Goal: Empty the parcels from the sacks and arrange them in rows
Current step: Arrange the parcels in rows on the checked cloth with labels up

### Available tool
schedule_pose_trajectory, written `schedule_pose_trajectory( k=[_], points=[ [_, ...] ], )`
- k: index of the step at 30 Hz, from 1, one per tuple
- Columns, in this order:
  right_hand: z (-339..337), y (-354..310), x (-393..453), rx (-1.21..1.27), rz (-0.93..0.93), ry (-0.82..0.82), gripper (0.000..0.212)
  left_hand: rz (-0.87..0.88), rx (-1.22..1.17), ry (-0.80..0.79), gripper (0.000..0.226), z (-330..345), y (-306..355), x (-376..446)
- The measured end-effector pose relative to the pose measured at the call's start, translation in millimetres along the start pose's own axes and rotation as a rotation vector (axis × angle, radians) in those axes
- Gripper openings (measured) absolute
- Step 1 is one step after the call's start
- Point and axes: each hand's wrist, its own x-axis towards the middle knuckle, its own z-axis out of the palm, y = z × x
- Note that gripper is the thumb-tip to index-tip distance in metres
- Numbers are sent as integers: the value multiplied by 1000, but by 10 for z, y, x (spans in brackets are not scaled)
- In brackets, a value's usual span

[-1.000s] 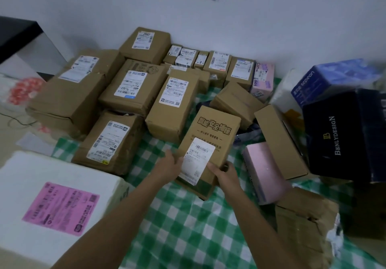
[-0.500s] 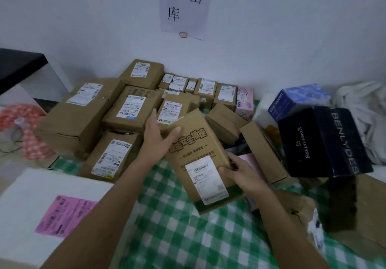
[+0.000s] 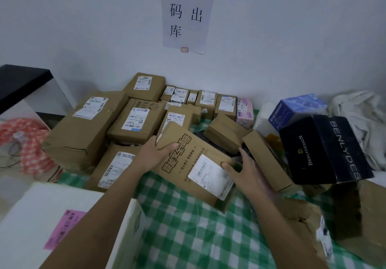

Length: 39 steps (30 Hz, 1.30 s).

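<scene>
I hold a flat brown cardboard parcel (image 3: pixel 188 160) with black printed characters and a white label, tilted above the green checked cloth (image 3: pixel 183 227). My left hand (image 3: pixel 153 153) grips its far left corner, thumb on top. My right hand (image 3: pixel 244 171) grips its right edge beside the label. Behind it, several labelled brown parcels (image 3: pixel 135 122) lie packed in rows against the wall. A small row of little boxes (image 3: pixel 188 97) and a pink box (image 3: pixel 244 112) stand at the back.
A black BENLYDESIGN box (image 3: pixel 321 149) and a blue box (image 3: pixel 296 109) sit at right, with plain brown boxes (image 3: pixel 267 162) beside them. A white parcel with a pink label (image 3: pixel 62 227) lies near left. A torn brown box (image 3: pixel 302 225) lies near right. White sacking (image 3: pixel 361 112) is far right.
Both hands lifted the printed parcel off the cloth and turned it counter-clockwise, its label end swinging to the right. My left hand moved from the near edge to the far corner.
</scene>
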Motion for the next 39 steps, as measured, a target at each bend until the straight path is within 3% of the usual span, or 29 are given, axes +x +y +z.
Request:
schedule_pose_trajectory(
  k=[1, 3, 6, 9, 11, 17, 24, 34, 39],
  points=[
    [45, 33, -26, 120, 62, 24, 84, -23, -21, 20, 63, -7, -6, 14],
    [146, 125, -49, 408, 162, 7, 83, -67, -67, 28, 64, -16, -15, 35],
    [265, 332, -23, 505, 248, -72, 81, -96, -92, 16, 65, -2, -85, 67],
    [299, 313, -50, 638, 252, -92, 68, -107, -22, 14, 64, -1, -131, 74],
    [292, 282, -81, 694, 263, -97, 48, -71, 74, 12, 61, -13, -146, 82],
    [344, 457, -109, 714, 293, -96, 32, 24, 280, -2, 37, -151, -323, 170],
    [609, 576, -153, 624, 272, -57, 54, -8, 365, -50, 15, -250, -609, 186],
    [1155, 648, 92, 596, 454, -102, 60, -56, 401, -56, 19, -164, -727, 97],
    [1241, 676, 140, 510, 468, -176, 41, -63, 452, -94, 27, -87, -697, 95]
  ],
)
